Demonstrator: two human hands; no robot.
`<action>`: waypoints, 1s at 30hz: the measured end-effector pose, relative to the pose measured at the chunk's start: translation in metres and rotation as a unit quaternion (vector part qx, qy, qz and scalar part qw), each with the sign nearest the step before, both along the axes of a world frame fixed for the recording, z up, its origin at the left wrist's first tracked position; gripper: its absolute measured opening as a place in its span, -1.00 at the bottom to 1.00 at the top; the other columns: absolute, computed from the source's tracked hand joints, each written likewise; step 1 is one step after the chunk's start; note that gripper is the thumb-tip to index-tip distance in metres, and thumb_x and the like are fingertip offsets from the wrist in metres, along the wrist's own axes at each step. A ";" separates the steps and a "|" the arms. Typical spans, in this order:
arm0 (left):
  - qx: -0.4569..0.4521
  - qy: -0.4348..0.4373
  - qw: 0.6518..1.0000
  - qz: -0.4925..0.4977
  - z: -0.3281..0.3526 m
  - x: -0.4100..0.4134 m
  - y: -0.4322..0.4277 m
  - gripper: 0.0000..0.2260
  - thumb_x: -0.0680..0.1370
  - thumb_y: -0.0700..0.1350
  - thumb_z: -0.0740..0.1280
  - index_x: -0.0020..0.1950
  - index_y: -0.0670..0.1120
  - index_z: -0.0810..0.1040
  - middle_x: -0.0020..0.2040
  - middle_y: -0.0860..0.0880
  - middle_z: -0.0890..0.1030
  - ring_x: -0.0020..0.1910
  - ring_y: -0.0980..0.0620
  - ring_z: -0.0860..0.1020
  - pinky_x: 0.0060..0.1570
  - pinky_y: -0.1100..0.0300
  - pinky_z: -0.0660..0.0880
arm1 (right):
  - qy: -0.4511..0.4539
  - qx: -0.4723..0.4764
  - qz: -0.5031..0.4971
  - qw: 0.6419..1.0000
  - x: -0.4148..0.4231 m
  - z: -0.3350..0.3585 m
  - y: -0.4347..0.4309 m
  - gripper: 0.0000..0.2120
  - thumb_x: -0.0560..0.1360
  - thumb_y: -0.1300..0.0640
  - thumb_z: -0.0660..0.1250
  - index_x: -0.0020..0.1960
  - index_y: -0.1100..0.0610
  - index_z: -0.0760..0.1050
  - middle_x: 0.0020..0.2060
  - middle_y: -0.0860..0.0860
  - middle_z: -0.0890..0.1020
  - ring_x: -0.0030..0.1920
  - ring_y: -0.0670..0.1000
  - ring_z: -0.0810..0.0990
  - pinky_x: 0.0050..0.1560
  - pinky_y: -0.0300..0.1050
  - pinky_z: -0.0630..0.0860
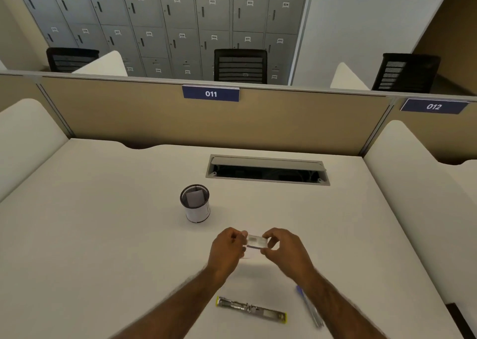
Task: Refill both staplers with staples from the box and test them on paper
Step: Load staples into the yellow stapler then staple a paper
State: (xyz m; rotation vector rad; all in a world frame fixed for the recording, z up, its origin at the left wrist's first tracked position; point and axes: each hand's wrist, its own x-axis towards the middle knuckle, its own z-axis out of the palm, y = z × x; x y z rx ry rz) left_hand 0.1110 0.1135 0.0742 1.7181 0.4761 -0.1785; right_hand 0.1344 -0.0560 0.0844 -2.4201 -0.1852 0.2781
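Observation:
My left hand (pixel 228 248) and my right hand (pixel 282 245) hold a small pale staple box (pixel 255 241) between their fingertips, a little above the white desk (pixel 103 235). A piece of white paper (pixel 249 255) lies just under the hands, hard to make out against the desk. Nearer to me, a yellow-tipped stapler (pixel 251 307) lies flipped fully open and flat. A second stapler with a blue end (pixel 309 306) lies to its right, partly hidden behind my right forearm and blurred.
A black mesh pen cup (pixel 195 204) with a white label stands left of the hands, a paper slip inside it. A cable hatch (pixel 267 171) is open at the desk's back. Beige partitions marked 011 and 012 close off the far side.

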 end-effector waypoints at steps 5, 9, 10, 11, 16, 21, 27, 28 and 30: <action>0.201 -0.052 0.962 -0.179 -0.032 0.079 -0.017 -0.67 0.71 -0.02 0.10 0.39 -0.09 0.48 0.37 -0.02 0.53 0.36 -0.01 0.46 0.28 0.27 0.29 | 0.007 -0.011 -0.091 0.996 0.081 -0.027 -0.045 -0.77 0.38 0.13 0.51 0.02 0.03 0.60 -0.15 -0.04 0.64 -0.19 -0.04 0.57 -0.19 -0.21 0.48; 0.285 -0.038 0.913 -0.289 -0.050 0.131 -0.042 -0.58 0.71 -0.05 0.10 0.59 -0.02 0.22 0.61 0.00 0.19 0.59 0.00 0.15 0.55 0.13 0.04 | 0.001 -0.039 -0.142 0.989 0.137 -0.044 -0.080 -0.73 0.40 0.11 0.51 0.08 0.07 0.59 0.04 0.02 0.65 -0.10 -0.01 0.56 -0.13 -0.23 0.48; 0.304 -0.036 0.898 -0.317 -0.056 0.144 -0.055 -0.56 0.71 -0.05 0.10 0.60 0.00 0.17 0.63 0.00 0.14 0.61 -0.01 0.10 0.56 0.10 0.01 | -0.001 -0.045 -0.151 0.988 0.150 -0.052 -0.091 -0.73 0.41 0.11 0.51 0.09 0.07 0.59 0.07 0.04 0.64 -0.06 0.02 0.57 -0.13 -0.24 0.46; 0.320 -0.033 0.883 -0.340 -0.060 0.155 -0.065 -0.54 0.71 -0.06 0.10 0.62 0.01 0.12 0.64 0.00 0.09 0.62 -0.02 0.05 0.56 0.08 -0.01 | -0.003 -0.051 -0.155 0.987 0.160 -0.058 -0.098 -0.72 0.41 0.10 0.51 0.09 0.06 0.58 0.10 0.05 0.64 -0.03 0.03 0.59 -0.13 -0.24 0.44; 0.412 -0.027 0.811 -0.415 -0.073 0.193 -0.098 -0.46 0.70 -0.07 0.11 0.64 0.01 -0.04 0.65 -0.02 -0.07 0.63 -0.10 -0.09 0.57 -0.05 -0.03 | -0.012 -0.066 -0.160 0.985 0.193 -0.074 -0.122 -0.75 0.43 0.09 0.49 0.09 0.03 0.58 0.17 0.04 0.62 0.02 0.05 0.61 -0.14 -0.27 0.43; 0.454 -0.009 0.774 -0.442 -0.088 0.208 -0.112 -0.42 0.70 -0.05 0.12 0.63 0.05 -0.12 0.65 -0.03 -0.19 0.62 -0.11 -0.17 0.56 -0.12 -0.11 | -0.009 -0.071 -0.161 0.984 0.208 -0.089 -0.129 -0.76 0.45 0.10 0.48 0.11 0.03 0.57 0.22 0.04 0.60 0.09 0.05 0.59 0.02 -0.23 0.52; 0.484 -0.003 0.751 -0.448 -0.095 0.214 -0.121 -0.38 0.67 0.18 0.08 0.63 0.10 -0.16 0.63 -0.03 -0.26 0.61 -0.13 -0.23 0.55 -0.18 -0.19 | -0.008 -0.078 -0.154 0.985 0.214 -0.103 -0.124 -0.73 0.48 0.07 0.44 0.16 0.06 0.57 0.22 0.04 0.60 0.16 0.06 0.56 0.16 -0.19 0.50; 0.487 -0.003 0.750 -0.447 -0.096 0.213 -0.122 -0.36 0.65 0.22 0.06 0.62 0.11 -0.18 0.63 -0.02 -0.28 0.61 -0.13 -0.25 0.55 -0.19 -0.21 | -0.007 -0.082 -0.151 0.985 0.213 -0.104 -0.124 -0.73 0.49 0.07 0.43 0.18 0.07 0.57 0.22 0.05 0.60 0.16 0.06 0.56 0.18 -0.17 0.49; 0.497 -0.008 0.747 -0.442 -0.102 0.210 -0.122 -0.32 0.63 0.30 0.03 0.62 0.11 -0.22 0.62 -0.02 -0.32 0.60 -0.13 -0.29 0.53 -0.19 -0.25 | -0.007 -0.088 -0.144 0.986 0.212 -0.105 -0.124 -0.70 0.52 0.05 0.40 0.23 0.08 0.55 0.24 0.05 0.59 0.17 0.07 0.56 0.22 -0.15 0.48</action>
